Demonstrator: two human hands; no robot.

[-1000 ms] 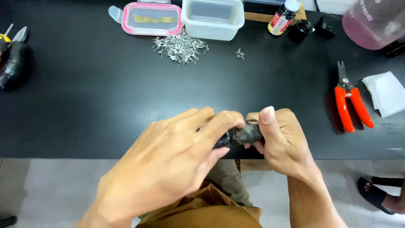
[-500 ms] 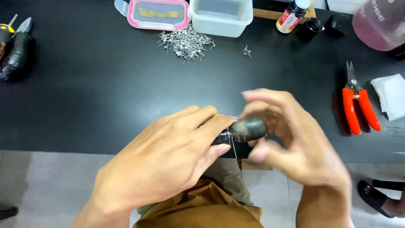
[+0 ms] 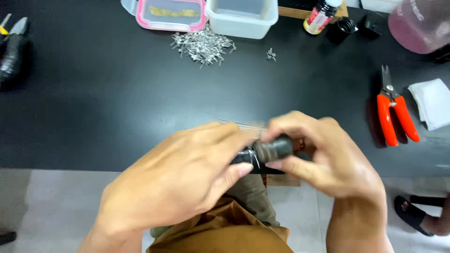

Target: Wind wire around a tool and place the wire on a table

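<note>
My left hand [image 3: 187,178] and my right hand [image 3: 323,157] meet over the front edge of the black table [image 3: 117,103]. Between them they grip a small dark cylindrical object [image 3: 272,150] with thin silver wire showing at its left end. The left thumb and fingers wrap one end, and the right fingers curl round the other. Most of the object is hidden by the fingers. Thin wire strands [image 3: 243,125] lie on the table just behind the hands.
A pile of small metal pieces [image 3: 202,46] lies at the back, before a pink-rimmed box [image 3: 171,14] and a clear tub [image 3: 241,16]. Red-handled snips [image 3: 393,112] and white paper [image 3: 433,103] lie right. Black-handled tools [image 3: 11,51] lie far left. A bottle [image 3: 318,16] and pink jug [image 3: 419,23] stand behind.
My right hand has turned over the dark object, its fingers shifting from an open spread to a closer wrap. Both hands stay at the table's front edge.
</note>
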